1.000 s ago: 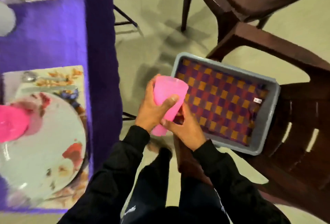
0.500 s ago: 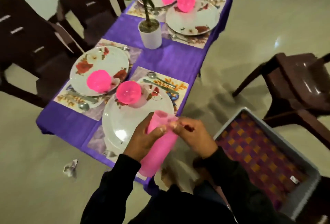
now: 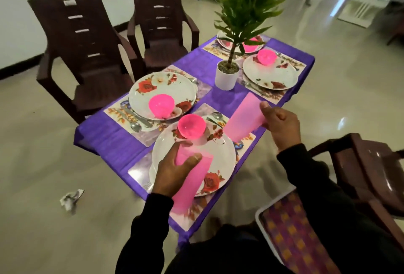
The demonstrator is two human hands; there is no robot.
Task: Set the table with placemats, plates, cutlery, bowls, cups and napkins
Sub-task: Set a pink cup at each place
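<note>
My left hand [image 3: 175, 171] grips a stack of pink cups [image 3: 192, 182] over the near floral plate [image 3: 220, 155]. My right hand [image 3: 278, 122] holds a single pink cup [image 3: 244, 118], tilted, above the near placemat [image 3: 247, 140] at the table's right edge. The purple-clothed table [image 3: 225, 96] carries several placemats, each with a floral plate and a pink bowl. The near bowl [image 3: 192, 126] sits on the near plate. Another pink bowl [image 3: 161, 104] stands on the left plate [image 3: 161, 85]. Spoons and other cutlery [image 3: 136, 120] lie on the mats.
A potted plant [image 3: 227, 74] stands mid-table. Dark brown chairs [image 3: 83, 44] line the far side, another chair [image 3: 371, 171] is at my right. A grey tray with a checked cloth [image 3: 290, 234] sits near my right arm. Crumpled paper [image 3: 71, 199] lies on the floor.
My view swung from the tray to the table. My hands pulled one cup off the stack; my right hand carried it right and forward, my left lowered the stack over the near plate.
</note>
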